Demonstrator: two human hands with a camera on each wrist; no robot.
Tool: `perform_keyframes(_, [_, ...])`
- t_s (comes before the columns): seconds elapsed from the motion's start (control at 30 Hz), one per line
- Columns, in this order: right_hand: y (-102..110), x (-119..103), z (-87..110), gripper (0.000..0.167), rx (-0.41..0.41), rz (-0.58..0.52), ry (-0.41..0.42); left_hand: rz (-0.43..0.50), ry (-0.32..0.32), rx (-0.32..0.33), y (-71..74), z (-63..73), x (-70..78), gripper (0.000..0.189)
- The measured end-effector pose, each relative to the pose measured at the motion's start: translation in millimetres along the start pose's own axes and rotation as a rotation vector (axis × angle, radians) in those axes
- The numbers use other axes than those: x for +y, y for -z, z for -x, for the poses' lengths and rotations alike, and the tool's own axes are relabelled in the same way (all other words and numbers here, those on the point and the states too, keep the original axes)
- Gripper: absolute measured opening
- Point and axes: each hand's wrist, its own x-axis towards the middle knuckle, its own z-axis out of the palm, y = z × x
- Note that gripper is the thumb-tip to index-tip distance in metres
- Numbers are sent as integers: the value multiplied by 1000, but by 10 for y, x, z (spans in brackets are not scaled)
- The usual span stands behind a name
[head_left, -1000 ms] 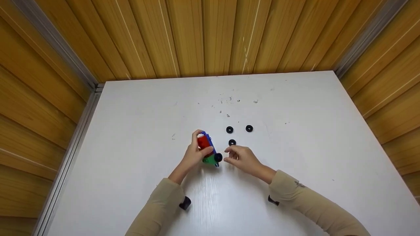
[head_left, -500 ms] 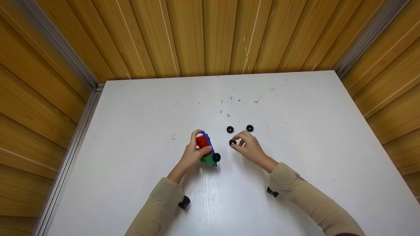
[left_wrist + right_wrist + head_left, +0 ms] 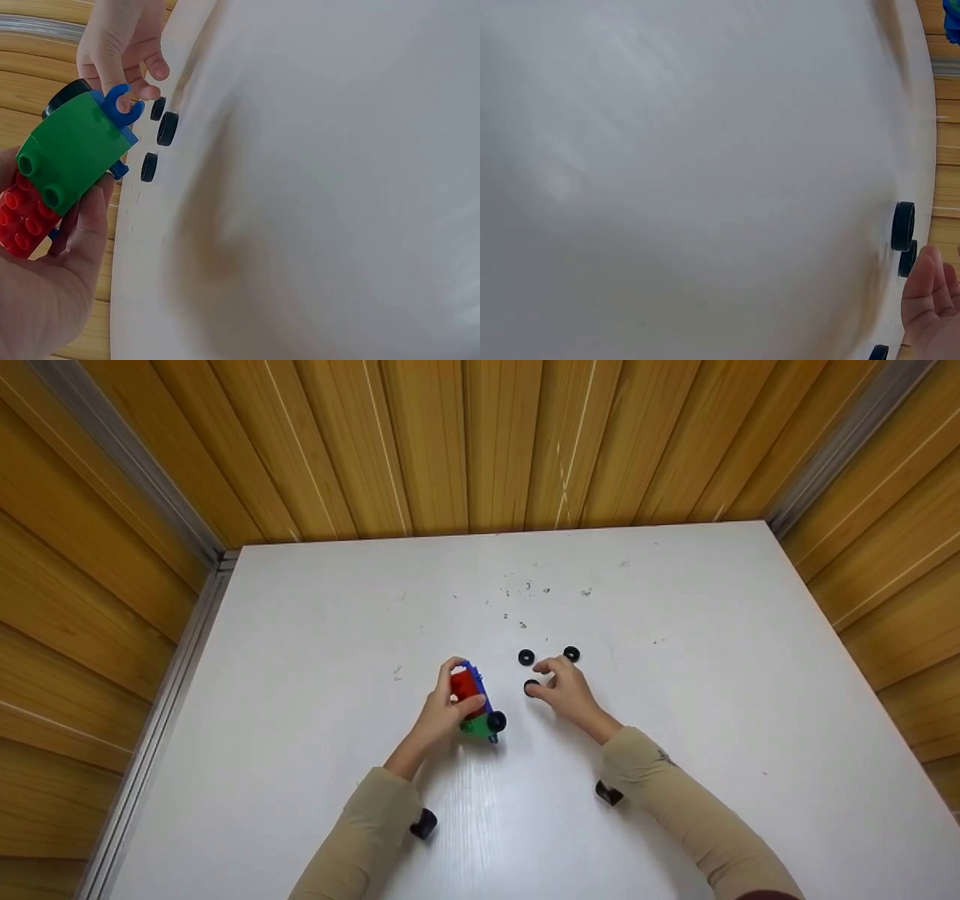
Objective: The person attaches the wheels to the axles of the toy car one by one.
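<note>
My left hand (image 3: pixel 441 712) grips a toy car built of bricks, with a red brick (image 3: pixel 465 686), a green brick (image 3: pixel 75 146) and a blue base (image 3: pixel 478 679). One black wheel (image 3: pixel 496 721) sits on the car's side, and a blue hook (image 3: pixel 120 109) sticks out at its end. To the right, my right hand (image 3: pixel 571 694) hovers with thumb and fingers apart. Its thumb overlaps a loose black wheel (image 3: pixel 531 688) lying on the table; nothing is held. In the right wrist view, the fingers (image 3: pixel 922 277) appear beside the wheels (image 3: pixel 903 226).
Two more black wheels lie flat just beyond the right hand, one at its left (image 3: pixel 526 658) and one by its knuckles (image 3: pixel 571 654). The white table (image 3: pixel 315 607) has small dark marks. Wood-patterned walls (image 3: pixel 495 450) stand at the back and sides.
My right hand has moved from beside the car, away and slightly right, to the nearest loose wheel. Its finger and thumb have now spread wider there. The left hand keeps hold of the car.
</note>
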Motion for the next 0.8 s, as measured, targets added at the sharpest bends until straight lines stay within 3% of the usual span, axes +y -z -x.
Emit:
perform_keyframes(0.27, [-86,39,-60,35,0,99,-72,-11,-9,-6,-12,-28,-28,65])
perform_keyframes(0.63, [-103,110,-48,36,-4,133,-10,-13,-4,-18,-10,-28,-38,66])
perform_keyframes(0.8, [-112,109,-54,36,-30,166,-57,-9,9,-24,-12,-31,-33,67])
